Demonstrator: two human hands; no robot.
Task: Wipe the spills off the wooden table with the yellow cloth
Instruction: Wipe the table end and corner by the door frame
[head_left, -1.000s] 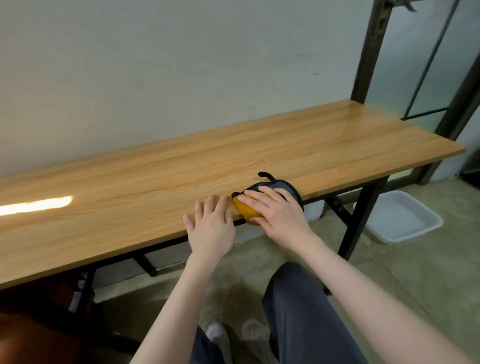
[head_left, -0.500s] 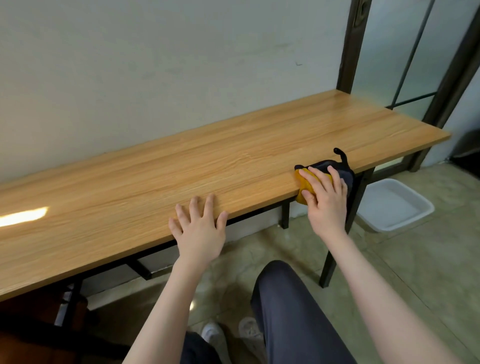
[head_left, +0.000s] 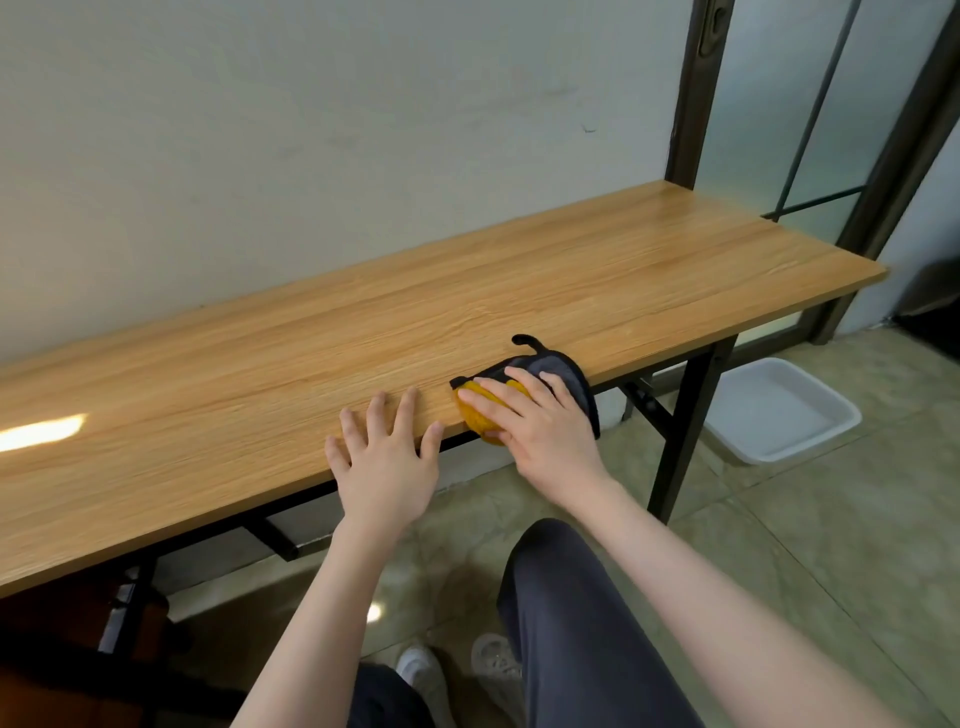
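One folded yellow cloth with dark grey backing (head_left: 480, 413) is lying at the long wooden tabletop's (head_left: 260, 374) near edge. The right hand (head_left: 540, 431) is pressing it with straight fingers (head_left: 498, 402), gripping nothing, while the left hand (head_left: 387, 462) is resting flat, fingers spread. One white plastic tray (head_left: 779, 413) is sitting on the floor.

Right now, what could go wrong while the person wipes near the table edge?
The cloth already hangs partly over the front edge of the table, so another stroke toward the person may drag it off. The right hand only presses it with flat fingers, so it could slip. The left hand also rests close beside the cloth and could block the stroke.
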